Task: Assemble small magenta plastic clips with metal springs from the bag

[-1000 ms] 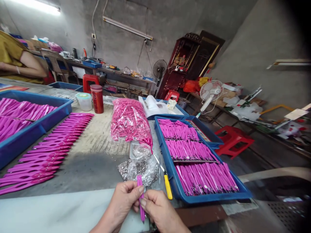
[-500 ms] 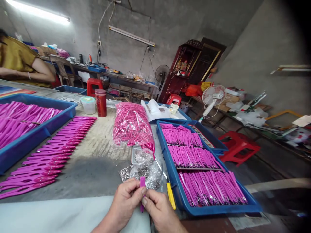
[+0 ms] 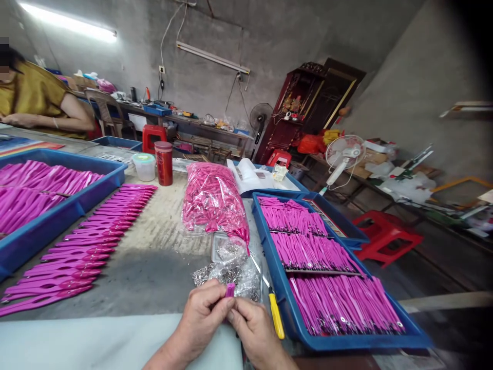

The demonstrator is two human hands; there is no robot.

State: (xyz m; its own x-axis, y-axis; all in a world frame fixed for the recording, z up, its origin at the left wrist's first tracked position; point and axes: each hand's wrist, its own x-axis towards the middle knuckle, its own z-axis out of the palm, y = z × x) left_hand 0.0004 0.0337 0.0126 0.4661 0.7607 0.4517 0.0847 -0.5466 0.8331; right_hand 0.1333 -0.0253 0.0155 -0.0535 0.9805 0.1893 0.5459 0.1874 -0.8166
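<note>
Both my hands meet at the bottom middle, over the table's near edge. My left hand [image 3: 202,316] and my right hand [image 3: 252,331] pinch one slim pink plastic piece [image 3: 230,291] between their fingertips; only its top end shows above the fingers. Just beyond them lies a clear bag of small metal parts [image 3: 231,272]. A yellow-handled tool [image 3: 275,308] lies to the right of my right hand, against the blue tray [image 3: 287,318] filled with rows of pink pieces.
A row of pink pieces [image 3: 84,246] lies on the table at left beside another blue tray [image 3: 57,218]. A bag of pink parts [image 3: 213,200], a red canister [image 3: 164,163] and a lidded tub [image 3: 144,167] stand farther back. A person in a yellow top [image 3: 34,100] sits far left.
The pink piece has slid down into my fingers, so less of it shows. My head has tilted slightly, shifting the scene to the right and down.
</note>
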